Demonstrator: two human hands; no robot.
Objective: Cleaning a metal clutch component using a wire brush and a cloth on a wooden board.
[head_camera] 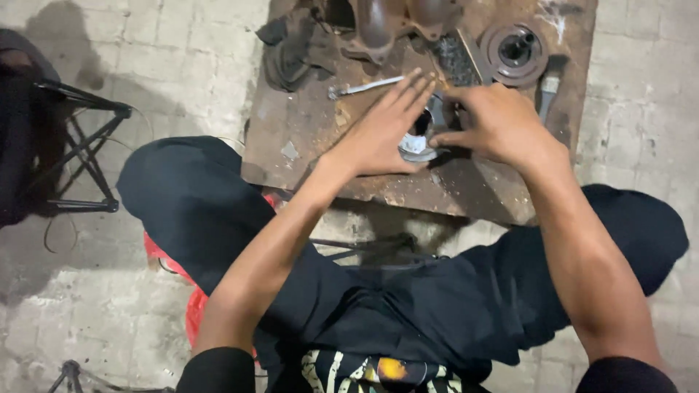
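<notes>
left hand (378, 135) flat, fingers spread, palm pressed against small round metal part (416, 145) near front-centre of rusty table (306, 138). right hand (495, 124) grip narrow, fingertips pinching same part from other side. wrench (364, 87) behind left hand; round pulley-like part (515, 51), brush (547, 94), dark rag (291, 47) further back.

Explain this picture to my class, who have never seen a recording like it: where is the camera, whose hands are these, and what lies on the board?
The single picture comes from a camera worn on a person's head, looking down at their own lap and arms. Both bare hands work over a rusty metal board. The left hand and right hand close around a small round metal part between them. Behind lie a wrench, a dark rag, a round pulley-like disc, a brush and a large rusty casting. A black folding stand sits on the paved floor.
</notes>
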